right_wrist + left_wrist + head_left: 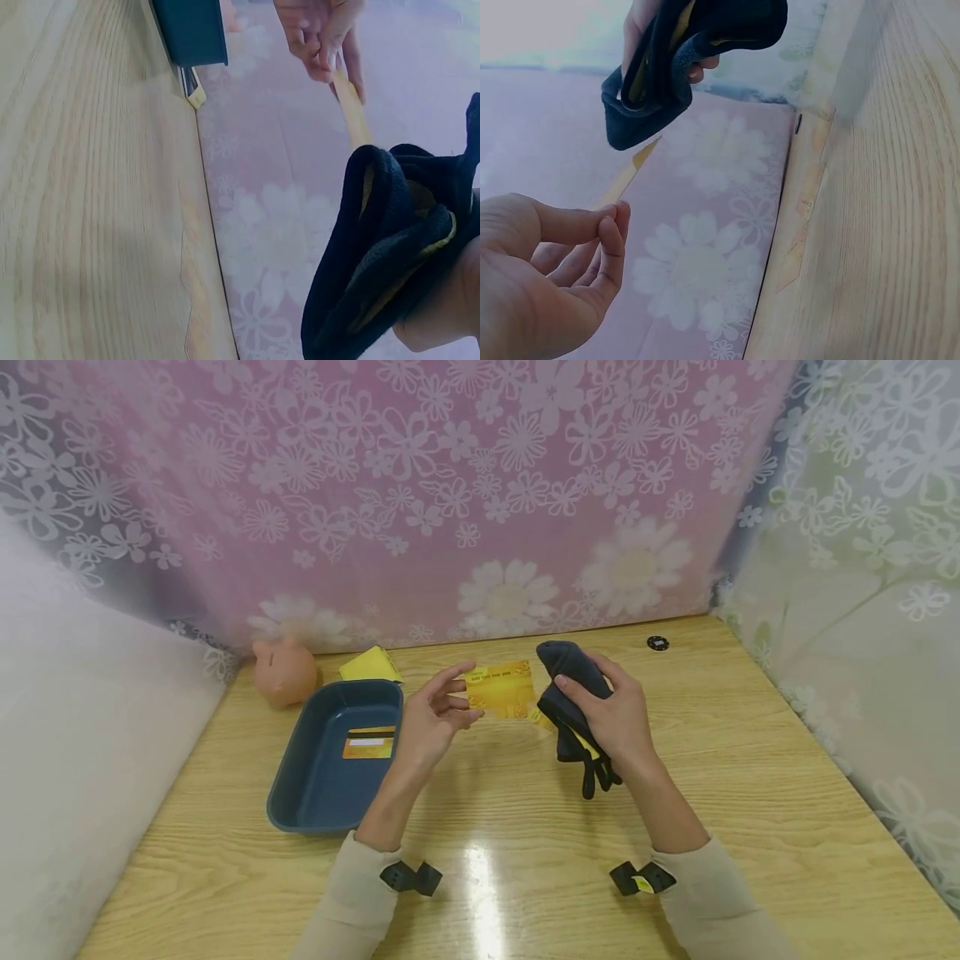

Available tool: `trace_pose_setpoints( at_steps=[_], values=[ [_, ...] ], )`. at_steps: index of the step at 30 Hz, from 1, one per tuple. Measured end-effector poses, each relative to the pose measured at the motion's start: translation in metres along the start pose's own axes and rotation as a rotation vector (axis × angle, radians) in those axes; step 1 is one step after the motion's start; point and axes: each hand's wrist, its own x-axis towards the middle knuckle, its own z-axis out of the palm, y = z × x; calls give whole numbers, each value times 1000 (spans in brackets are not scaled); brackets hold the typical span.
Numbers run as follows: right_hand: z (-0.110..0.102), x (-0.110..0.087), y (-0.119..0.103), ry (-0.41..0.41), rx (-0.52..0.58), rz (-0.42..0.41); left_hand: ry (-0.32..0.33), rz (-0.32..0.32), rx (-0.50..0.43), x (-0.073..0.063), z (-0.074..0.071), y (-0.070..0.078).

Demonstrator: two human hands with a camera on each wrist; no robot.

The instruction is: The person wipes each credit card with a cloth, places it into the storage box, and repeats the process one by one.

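In the head view my left hand (427, 722) pinches a gold bank card (501, 689) by its left edge, between the thumb and fingers. The card is up off the table, its printed number side in view. My right hand (618, 718) grips a dark navy cloth pouch (566, 664), folded and bunched, with black loops hanging below it. Yellow shows inside the folds of the pouch (375, 255) in the right wrist view. A small yellow corner (542, 719) pokes out at the pouch's left side, near the card's right edge.
A dark blue tray (322, 814) stands left of my left hand, with another gold bank card (367, 745) lying in it, stripe side up. Behind are an orange piggy bank (283, 672) and a folded yellow piece (371, 665). A black poker chip (657, 643) lies at back right.
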Motion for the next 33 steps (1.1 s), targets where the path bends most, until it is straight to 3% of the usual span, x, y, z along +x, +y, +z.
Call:
trace_pose_setpoints(
  at_steps=[8, 19, 33],
  values=[
    [16, -7, -2, -69, 30, -51, -36, 6, -11, 1, 2, -2],
    [48, -27, -4, -155, -31, -183, -83, 19, 35, 1, 5, -5],
    [57, -31, -4, -149, -83, -172, -112, 63, 47, -1, 8, -6]
  ],
)
